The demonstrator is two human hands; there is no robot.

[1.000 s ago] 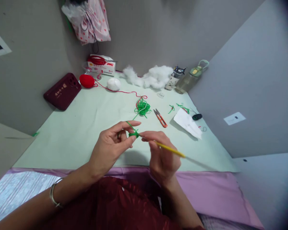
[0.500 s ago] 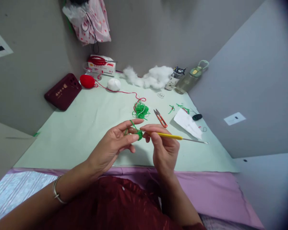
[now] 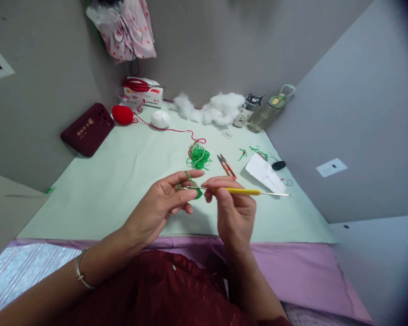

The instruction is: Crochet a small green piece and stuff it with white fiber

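My left hand (image 3: pixel 163 201) pinches a small green crochet piece (image 3: pixel 197 193) between thumb and fingers, with green yarn looped over its forefinger. My right hand (image 3: pixel 233 208) grips a yellow-handled crochet hook (image 3: pixel 245 191) that lies nearly level, its metal tip at the green piece and its other end pointing right. Both hands hover above the pale green table (image 3: pixel 122 181). A loose tangle of green yarn (image 3: pixel 198 156) lies just beyond the hands.
Orange thread snips (image 3: pixel 227 167) and a white paper (image 3: pixel 265 174) lie right of the tangle. At the back are a red yarn ball (image 3: pixel 123 115), a white ball (image 3: pixel 161 119), white stuffing (image 3: pixel 217 108), two bottles (image 3: pixel 268 113), a maroon phone (image 3: pixel 88 129) and a box with red scissors (image 3: pixel 143 93).
My right hand has swung the hook from pointing down-right to nearly level, and the hook's tip has pushed further left through the green piece. My left hand has barely moved.
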